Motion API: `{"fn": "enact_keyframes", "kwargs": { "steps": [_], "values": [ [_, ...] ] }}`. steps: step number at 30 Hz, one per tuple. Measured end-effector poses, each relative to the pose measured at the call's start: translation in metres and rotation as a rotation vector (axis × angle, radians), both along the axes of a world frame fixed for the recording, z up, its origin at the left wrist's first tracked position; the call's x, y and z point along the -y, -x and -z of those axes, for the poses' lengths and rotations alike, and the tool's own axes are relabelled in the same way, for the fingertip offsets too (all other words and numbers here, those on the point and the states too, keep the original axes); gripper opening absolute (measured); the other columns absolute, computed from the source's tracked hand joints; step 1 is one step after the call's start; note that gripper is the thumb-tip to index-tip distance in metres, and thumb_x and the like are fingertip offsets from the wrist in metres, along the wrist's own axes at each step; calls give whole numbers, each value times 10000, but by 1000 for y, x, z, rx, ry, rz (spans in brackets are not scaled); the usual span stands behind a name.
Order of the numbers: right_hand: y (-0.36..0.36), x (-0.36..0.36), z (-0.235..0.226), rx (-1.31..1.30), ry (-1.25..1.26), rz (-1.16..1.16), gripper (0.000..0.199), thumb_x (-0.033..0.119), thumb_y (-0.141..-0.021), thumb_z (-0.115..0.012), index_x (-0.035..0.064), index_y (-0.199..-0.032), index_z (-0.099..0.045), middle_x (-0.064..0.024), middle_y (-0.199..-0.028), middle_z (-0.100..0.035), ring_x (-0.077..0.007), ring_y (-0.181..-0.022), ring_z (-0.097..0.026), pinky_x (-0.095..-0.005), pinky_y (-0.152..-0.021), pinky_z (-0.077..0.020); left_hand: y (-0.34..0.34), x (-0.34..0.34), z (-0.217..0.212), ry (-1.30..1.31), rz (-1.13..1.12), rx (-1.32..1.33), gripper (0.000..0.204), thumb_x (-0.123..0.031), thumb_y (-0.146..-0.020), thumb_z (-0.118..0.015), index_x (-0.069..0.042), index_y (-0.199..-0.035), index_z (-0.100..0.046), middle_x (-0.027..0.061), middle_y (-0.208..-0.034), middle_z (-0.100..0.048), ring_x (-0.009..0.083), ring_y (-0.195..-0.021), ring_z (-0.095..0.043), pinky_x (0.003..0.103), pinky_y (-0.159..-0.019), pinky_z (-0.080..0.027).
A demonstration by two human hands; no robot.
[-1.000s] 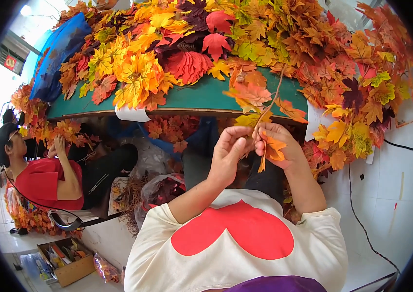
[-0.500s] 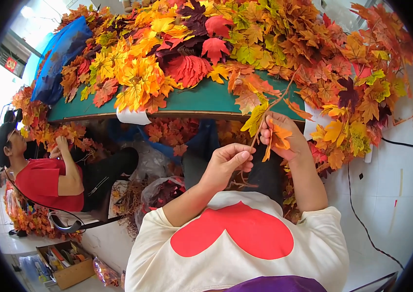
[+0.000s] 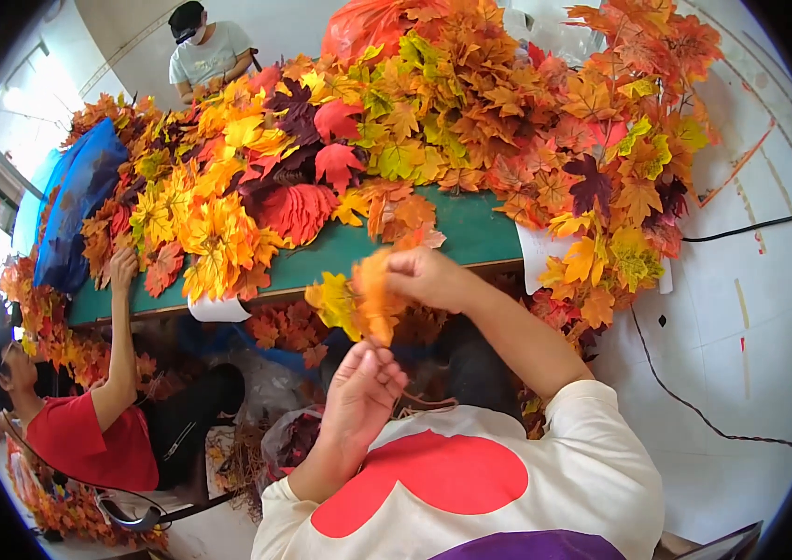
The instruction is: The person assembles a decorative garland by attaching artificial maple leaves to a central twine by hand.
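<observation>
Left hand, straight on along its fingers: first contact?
Likely the motion-blurred orange leaf just beyond the left hand, near the fingers of the right hand. Depth is unclear from this single view.

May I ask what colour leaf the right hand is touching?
The artificial leaf is orange; head view.

Off the front edge of the green counter (image 3: 470, 219), a blurred orange leaf (image 3: 374, 299) shows beside a yellow leaf (image 3: 332, 303). That edge is brown, with 2 white papers (image 3: 218, 310) hanging there. A blue bag (image 3: 88, 201) marks the left end, a red bag (image 3: 368, 28) the far edge. The wearer's cream shirt (image 3: 592, 457) bears a red heart-like pattern.
</observation>
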State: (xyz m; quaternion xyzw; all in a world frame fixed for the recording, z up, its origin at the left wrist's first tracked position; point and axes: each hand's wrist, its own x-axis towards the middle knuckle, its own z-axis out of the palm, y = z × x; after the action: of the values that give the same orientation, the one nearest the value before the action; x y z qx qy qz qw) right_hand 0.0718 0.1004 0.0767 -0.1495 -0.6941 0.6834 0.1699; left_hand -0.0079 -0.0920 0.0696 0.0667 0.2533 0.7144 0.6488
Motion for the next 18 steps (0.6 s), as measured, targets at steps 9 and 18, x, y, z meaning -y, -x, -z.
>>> {"fn": "enact_keyframes", "kwargs": {
  "steps": [9, 18],
  "values": [
    [-105, -222, -9, 789, -1171, 1529, 237, 231, -792, -627, -6, -809, -623, -181, -772, -603, -365, -753, -581, -438, -679, -458, 9, -20, -4, -116, -84, 174, 190, -154, -881, -533, -123, -1069, -539, -12, -883, -572, 115, -778, -491, 249, -686, -431],
    [-153, -261, 22, 535, -821, 1474, 196, 180, -806, -601, -8, -813, -659, -160, -713, -628, -268, -625, -598, -354, -567, -453, 14, -31, -3, -199, -47, 427, 215, -182, -885, -523, -119, -1090, -533, -16, -908, -547, 112, -796, -451, 230, -719, -405]
  ]
}}
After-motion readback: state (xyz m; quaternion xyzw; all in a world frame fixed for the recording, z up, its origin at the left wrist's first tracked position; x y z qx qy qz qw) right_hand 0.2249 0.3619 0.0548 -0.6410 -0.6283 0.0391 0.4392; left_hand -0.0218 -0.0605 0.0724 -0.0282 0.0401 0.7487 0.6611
